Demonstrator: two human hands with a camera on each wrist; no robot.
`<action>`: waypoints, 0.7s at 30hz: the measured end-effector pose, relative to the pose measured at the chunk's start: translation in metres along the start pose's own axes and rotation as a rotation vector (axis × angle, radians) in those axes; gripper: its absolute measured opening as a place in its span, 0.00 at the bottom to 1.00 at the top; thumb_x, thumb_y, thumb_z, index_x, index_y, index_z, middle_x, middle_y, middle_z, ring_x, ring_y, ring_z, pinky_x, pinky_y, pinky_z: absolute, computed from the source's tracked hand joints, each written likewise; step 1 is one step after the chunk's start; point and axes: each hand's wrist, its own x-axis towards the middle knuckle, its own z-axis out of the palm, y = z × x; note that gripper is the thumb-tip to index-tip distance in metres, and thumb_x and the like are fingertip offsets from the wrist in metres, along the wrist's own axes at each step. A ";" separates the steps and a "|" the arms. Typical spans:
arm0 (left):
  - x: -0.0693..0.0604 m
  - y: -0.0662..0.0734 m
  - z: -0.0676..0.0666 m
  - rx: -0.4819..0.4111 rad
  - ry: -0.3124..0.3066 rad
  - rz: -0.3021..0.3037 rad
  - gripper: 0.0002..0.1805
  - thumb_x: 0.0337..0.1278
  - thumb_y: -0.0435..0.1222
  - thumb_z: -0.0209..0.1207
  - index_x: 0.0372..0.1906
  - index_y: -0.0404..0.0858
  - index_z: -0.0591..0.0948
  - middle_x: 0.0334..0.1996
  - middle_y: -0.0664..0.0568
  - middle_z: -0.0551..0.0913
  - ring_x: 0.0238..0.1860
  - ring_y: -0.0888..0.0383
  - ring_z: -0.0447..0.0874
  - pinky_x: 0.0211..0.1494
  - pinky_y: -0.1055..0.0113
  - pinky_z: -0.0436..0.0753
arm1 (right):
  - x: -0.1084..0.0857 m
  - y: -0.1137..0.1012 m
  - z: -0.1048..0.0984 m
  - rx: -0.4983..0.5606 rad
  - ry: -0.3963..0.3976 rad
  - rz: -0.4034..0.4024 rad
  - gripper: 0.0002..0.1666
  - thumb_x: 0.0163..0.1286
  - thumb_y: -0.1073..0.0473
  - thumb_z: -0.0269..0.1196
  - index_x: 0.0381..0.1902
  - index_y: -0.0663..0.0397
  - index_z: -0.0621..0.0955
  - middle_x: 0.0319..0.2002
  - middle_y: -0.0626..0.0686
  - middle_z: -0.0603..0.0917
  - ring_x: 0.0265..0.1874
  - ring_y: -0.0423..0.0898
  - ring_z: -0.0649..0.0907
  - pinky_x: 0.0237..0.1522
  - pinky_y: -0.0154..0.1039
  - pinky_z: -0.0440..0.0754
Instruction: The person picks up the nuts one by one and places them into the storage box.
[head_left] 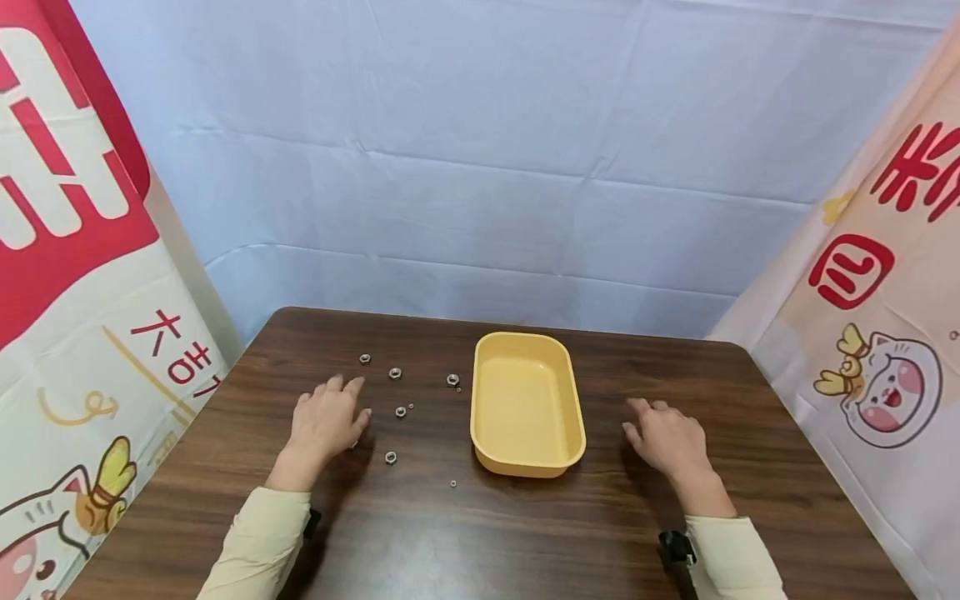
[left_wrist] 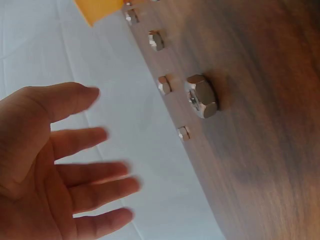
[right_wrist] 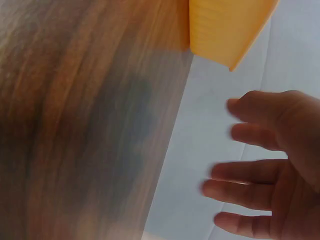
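Note:
My left hand (head_left: 324, 421) is held over the left part of the table, holding nothing, its fingers spread and nearly straight in the left wrist view. Beside it lie several metal hex nuts, among them one nut (head_left: 391, 457) nearer me and another (head_left: 395, 374) farther back. A nut (head_left: 354, 444) is partly hidden under the thumb; a large nut (left_wrist: 201, 96) stands out in the left wrist view. A yellow plastic tray (head_left: 484, 457) with a bare floor sits right of the nuts. My right hand (head_left: 667, 437) hovers to the tray's right, fingers loosely extended around nothing.
Tiny ring-like metal pieces, one piece (head_left: 453, 483) in front and another (head_left: 411, 406) farther back, lie left of the tray. The dark wood-grain table (head_left: 420, 542) ends at a pale cloth backdrop (head_left: 465, 208). Printed banners (head_left: 862, 367) hang at both sides.

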 end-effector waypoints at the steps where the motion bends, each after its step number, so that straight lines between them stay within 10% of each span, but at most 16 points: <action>1: 0.000 0.000 0.000 0.011 0.005 0.008 0.27 0.54 0.45 0.62 0.56 0.35 0.76 0.50 0.34 0.74 0.46 0.36 0.76 0.42 0.43 0.74 | 0.000 0.000 -0.001 -0.007 -0.010 -0.004 0.24 0.61 0.54 0.65 0.52 0.62 0.78 0.39 0.67 0.80 0.21 0.58 0.78 0.18 0.52 0.75; 11: 0.001 0.004 0.000 0.001 0.009 0.046 0.21 0.51 0.41 0.63 0.49 0.35 0.80 0.39 0.40 0.79 0.33 0.41 0.80 0.30 0.48 0.76 | -0.001 -0.003 -0.005 0.031 -0.082 0.010 0.21 0.61 0.55 0.64 0.48 0.64 0.79 0.33 0.62 0.81 0.16 0.52 0.76 0.14 0.47 0.72; 21: -0.014 0.024 0.000 -0.117 -0.006 0.167 0.19 0.48 0.41 0.65 0.46 0.37 0.82 0.38 0.45 0.80 0.33 0.47 0.81 0.29 0.52 0.78 | -0.002 -0.013 -0.006 0.332 -0.071 0.104 0.19 0.64 0.55 0.61 0.48 0.62 0.79 0.23 0.50 0.79 0.19 0.46 0.77 0.19 0.46 0.73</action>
